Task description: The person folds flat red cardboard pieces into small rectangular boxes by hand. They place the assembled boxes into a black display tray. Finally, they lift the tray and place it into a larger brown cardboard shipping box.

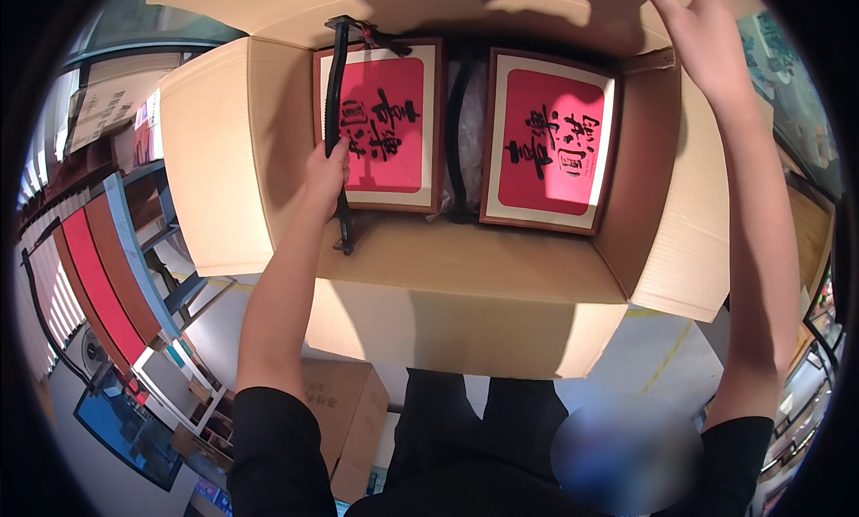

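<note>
My left hand is closed around a long black bar, slightly curved with a small hook at its lower end. It stands over the left framed panel inside a large open cardboard box. That panel has a wooden frame, a cream border and a red field with black brush characters. A similar framed panel lies to its right. A dark tassel with a bit of red hangs by the bar's top. Above the far right corner, my right hand is raised with fingers apart, partly cut off by the picture's edge.
Between the panels lie another dark bar and clear plastic wrapping. Box flaps spread outward, including the left flap and right flap. A smaller carton stands by my legs. A blue chair is at left.
</note>
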Demonstrator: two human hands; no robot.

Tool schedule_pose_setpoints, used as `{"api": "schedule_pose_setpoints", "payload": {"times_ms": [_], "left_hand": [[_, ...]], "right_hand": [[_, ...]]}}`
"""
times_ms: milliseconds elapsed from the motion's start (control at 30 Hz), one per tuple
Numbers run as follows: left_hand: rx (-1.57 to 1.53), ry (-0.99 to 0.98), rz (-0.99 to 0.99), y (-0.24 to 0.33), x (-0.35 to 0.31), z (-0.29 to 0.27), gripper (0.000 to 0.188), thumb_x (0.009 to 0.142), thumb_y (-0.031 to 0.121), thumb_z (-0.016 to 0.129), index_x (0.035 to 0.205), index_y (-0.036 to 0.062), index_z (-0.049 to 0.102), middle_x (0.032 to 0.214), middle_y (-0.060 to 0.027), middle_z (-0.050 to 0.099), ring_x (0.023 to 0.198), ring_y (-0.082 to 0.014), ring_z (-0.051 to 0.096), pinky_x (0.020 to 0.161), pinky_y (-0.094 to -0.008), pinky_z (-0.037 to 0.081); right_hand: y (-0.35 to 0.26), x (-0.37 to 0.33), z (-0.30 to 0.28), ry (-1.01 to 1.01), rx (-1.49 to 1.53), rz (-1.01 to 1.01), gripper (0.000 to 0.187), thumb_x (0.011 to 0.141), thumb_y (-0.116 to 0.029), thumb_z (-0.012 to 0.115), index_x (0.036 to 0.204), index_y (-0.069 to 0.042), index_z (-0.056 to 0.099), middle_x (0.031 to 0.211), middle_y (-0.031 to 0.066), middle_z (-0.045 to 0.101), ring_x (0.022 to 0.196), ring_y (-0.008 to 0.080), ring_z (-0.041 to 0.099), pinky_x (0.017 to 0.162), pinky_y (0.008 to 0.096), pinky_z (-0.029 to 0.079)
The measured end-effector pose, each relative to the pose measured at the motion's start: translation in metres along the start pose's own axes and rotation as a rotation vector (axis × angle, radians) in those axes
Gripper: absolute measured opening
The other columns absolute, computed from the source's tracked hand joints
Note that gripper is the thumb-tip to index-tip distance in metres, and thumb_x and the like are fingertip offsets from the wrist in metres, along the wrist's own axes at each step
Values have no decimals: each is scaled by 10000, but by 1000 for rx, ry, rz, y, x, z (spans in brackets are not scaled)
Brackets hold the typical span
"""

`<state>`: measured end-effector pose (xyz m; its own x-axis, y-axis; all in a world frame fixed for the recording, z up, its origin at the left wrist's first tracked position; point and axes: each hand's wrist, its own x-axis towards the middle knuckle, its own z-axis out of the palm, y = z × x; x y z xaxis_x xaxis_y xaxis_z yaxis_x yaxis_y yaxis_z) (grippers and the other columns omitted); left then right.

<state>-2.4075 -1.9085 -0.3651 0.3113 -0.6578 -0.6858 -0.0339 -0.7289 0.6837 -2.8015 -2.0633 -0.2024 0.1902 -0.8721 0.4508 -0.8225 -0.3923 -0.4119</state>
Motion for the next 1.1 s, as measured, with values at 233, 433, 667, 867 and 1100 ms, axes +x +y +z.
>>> {"api": "schedule_pose_setpoints", "payload": {"times_ms": [233, 433, 667, 867, 1100], "left_hand": [[-3, -15, -30, 39, -34, 6, 207, 922, 249, 540, 784, 112, 467, 560, 71, 363, 449, -37, 317, 406, -214, 252], [-34, -70, -21, 96, -93, -17, 240, 926, 256, 530, 751, 149, 404, 555, 85, 293, 449, -32, 274, 419, -210, 241], [-48, -5, 92, 169, -235, -97, 189, 934, 238, 526, 824, 106, 446, 599, 81, 272, 486, -28, 256, 447, -203, 222], [-39, 77, 353, 216, -380, -180, 206, 957, 230, 469, 815, 88, 421, 589, 54, 294, 455, -33, 262, 412, -198, 222], [-63, 156, 477, 192, -535, -274, 155, 944, 181, 491, 905, 39, 443, 599, 39, 331, 451, -31, 263, 393, -190, 240]], "right_hand": [[-2, 11, -14, -176, -170, 135, 747, 828, -171, 565, 1443, -78, 151, 1445, 328, 92, 1327, 358, 287, 1042, 338, 317], [1, 15, -22, -259, -55, 161, 778, 821, -166, 573, 1450, -82, 122, 1444, 343, 55, 1252, 385, 390, 1021, 340, 335], [-13, 18, -35, -263, 140, 211, 774, 812, -121, 556, 1451, -84, 121, 1458, 314, 76, 1354, 374, 209, 1069, 343, 271], [-25, -44, -46, -28, 125, 193, 583, 838, -245, 582, 1358, -64, 389, 1423, 255, 300, 1338, 284, 305, 1076, 336, 245], [-108, -191, -65, -241, 457, 618, 759, 824, -238, 596, 1438, -66, 184, 1454, 271, 177, 1372, 292, 190, 1098, 321, 210]]}}
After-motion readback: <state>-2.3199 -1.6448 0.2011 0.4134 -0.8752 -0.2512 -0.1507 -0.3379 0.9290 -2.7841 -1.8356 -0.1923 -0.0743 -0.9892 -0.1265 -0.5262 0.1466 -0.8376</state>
